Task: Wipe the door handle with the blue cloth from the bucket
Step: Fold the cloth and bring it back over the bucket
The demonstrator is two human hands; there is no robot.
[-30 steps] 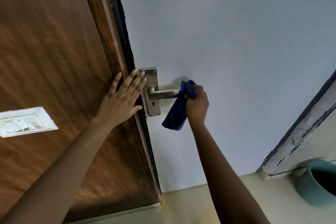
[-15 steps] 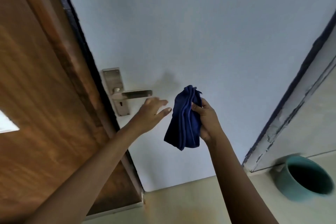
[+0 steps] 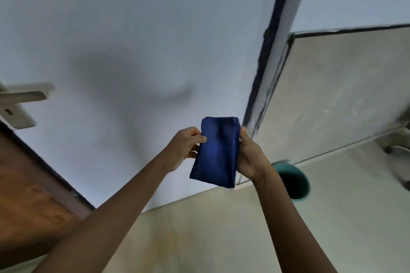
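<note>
Both hands hold the folded blue cloth up in mid-frame, in front of the pale door. Left hand pinches the cloth's left edge, thumb on the front face near the top, other fingers curled behind. Right hand grips the right edge, thumb tip up by the top corner, fingers wrapped behind the fabric and hidden. Cloth hangs as a narrow upright rectangle, fold at the top, lower end loose and slightly tilted to the left. Not touching the door as far as can be told.

Door handle, metal lever on a backplate with a keyhole, sits at the far left edge, well apart from the cloth and both hands. It is motion-blurred. Brown wood panel at lower left, beside the dark door edge.

Teal bucket stands on the beige floor to the right, just past the right wrist, partly hidden by the forearm; opening faces the camera, inside dark, contents cannot be told. Dark-edged door frame runs up from behind the cloth; tiled wall to its right. Blurred whitish fixture at the right edge, cannot identify. Soft shadow on the door above the hands.
</note>
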